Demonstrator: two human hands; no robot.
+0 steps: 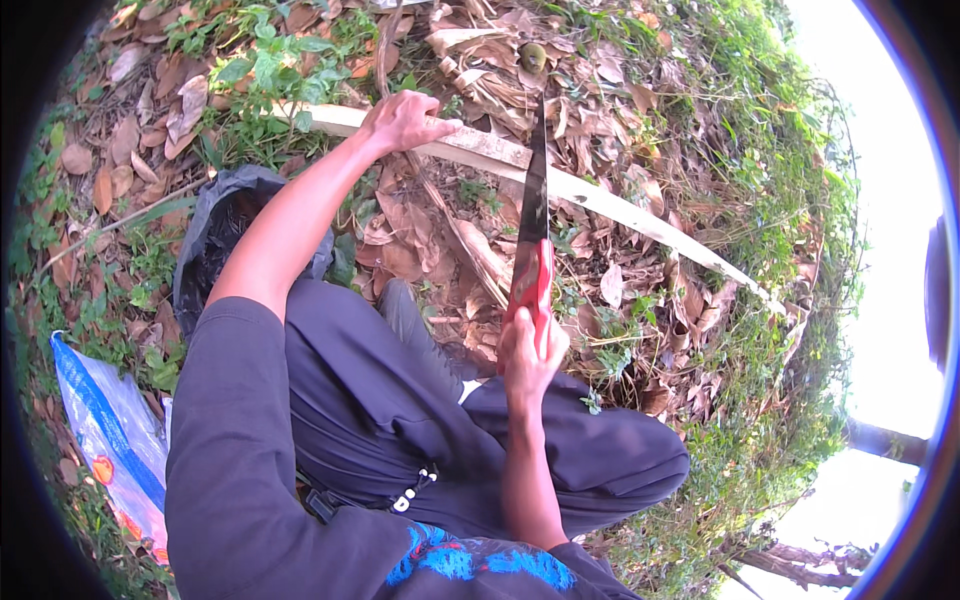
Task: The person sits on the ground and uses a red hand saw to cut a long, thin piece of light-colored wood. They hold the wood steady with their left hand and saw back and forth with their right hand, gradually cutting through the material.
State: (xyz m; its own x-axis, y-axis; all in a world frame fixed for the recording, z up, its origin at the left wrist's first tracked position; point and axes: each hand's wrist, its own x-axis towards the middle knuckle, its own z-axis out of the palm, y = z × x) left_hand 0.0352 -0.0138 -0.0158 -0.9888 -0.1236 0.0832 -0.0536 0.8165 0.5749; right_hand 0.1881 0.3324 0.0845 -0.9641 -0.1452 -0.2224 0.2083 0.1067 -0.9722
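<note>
A long pale wooden strip (pixel 640 218) lies across the leaf-covered ground in front of me, running from upper left to lower right. My left hand (pixel 403 121) is closed around it, left of its middle. In my right hand (pixel 532 350) is the red handle of a handsaw (pixel 535 195). Its dark blade points away from me and crosses the strip to the right of my left hand. Whether the teeth have cut into the wood I cannot tell.
Dry leaves (pixel 400 262) and green plants cover the ground. A dark plastic bag (pixel 205 245) stands by my left forearm, and a clear-and-blue plastic sack (pixel 110 420) lies farther left. A thin branch (pixel 450 215) passes under the strip. A small round greenish object (pixel 533 57) lies beyond the saw tip.
</note>
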